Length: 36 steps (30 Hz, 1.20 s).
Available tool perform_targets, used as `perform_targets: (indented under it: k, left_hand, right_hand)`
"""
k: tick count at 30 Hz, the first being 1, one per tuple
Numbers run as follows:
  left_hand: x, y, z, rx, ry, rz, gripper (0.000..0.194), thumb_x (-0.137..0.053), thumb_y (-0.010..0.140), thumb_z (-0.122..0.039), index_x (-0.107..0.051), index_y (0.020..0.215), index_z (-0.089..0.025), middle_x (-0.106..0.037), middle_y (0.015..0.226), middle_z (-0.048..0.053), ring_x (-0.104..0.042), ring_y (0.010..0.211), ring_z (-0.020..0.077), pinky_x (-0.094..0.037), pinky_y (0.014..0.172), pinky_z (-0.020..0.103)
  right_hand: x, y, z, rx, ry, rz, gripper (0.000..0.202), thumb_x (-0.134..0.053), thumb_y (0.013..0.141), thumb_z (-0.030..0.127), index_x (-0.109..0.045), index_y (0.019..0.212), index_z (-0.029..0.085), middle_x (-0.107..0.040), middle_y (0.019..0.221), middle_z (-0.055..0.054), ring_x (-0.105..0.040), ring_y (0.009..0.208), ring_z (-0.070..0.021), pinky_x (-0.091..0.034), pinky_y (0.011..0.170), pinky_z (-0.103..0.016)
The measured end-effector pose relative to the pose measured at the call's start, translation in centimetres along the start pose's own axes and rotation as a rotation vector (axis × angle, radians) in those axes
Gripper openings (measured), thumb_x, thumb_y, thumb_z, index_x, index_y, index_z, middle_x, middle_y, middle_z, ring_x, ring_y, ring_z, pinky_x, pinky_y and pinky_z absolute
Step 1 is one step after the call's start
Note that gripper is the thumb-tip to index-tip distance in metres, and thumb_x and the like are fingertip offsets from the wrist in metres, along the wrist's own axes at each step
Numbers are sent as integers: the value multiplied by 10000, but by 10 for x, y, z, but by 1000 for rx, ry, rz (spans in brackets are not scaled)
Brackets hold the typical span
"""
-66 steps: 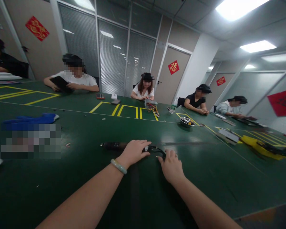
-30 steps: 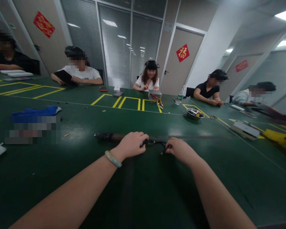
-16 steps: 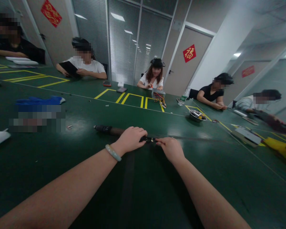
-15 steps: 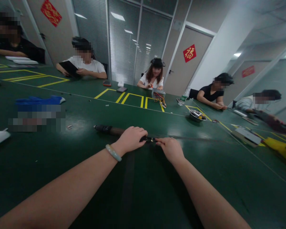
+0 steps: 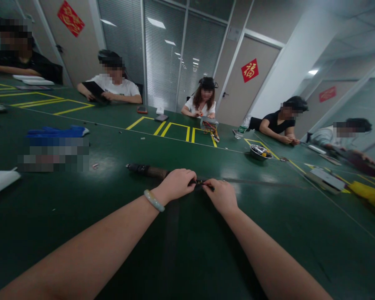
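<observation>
A long dark cylindrical tool (image 5: 146, 170), which looks like an electric screwdriver, lies on the green table with its black, narrow tip to the left. My left hand (image 5: 179, 183), a jade-coloured bangle at its wrist, is closed over the tool's right part. Close beside it, my right hand (image 5: 221, 196) pinches the tool's right end between thumb and fingers. Small brass-coloured bits (image 5: 200, 182) show in the narrow gap between the two hands. My fingers hide most of that end, so its exact shape cannot be made out.
Blue gloves (image 5: 58, 132) and a white item (image 5: 1, 182) lie to the left. Ahead are a metal bowl (image 5: 260, 153) with small things, a water bottle (image 5: 242, 128) and a grey box with wires (image 5: 209, 123). A yellow item (image 5: 367, 196) lies right. Several people sit around the table.
My two hands have come closer together at the tool's right end, so less of the brass-coloured part shows. The view has shifted slightly.
</observation>
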<state>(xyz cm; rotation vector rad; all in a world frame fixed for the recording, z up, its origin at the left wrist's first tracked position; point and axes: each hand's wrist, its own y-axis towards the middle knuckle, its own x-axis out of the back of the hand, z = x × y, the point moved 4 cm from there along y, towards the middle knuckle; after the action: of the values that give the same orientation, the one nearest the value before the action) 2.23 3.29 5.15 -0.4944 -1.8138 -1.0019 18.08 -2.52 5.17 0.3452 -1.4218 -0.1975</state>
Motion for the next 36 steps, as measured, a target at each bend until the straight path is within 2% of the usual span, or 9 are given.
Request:
perform_targets:
  k: [25,36]
  left_hand:
    - [-1,0,5,-3,-74,-8,101,-580,845,-273,-608,905,-196,-642,865,28,-599,836,193,-442,786,314]
    - [1,-1,3,4,-58,-22,93,-585,845,-285,-599,883,-201,-635,838,16,-603,810,180,-439,753,289]
  right_hand:
    - [-11,2,3,107,42,-105,115,-588,872,319,-672,905,248,-713,873,4,-637,817,-154,-408,809,-292]
    - [-7,-1,11,56,-15,-92,167,-518,905,319,-657,901,228,-709,847,-12,-641,822,-157,-400,801,-288]
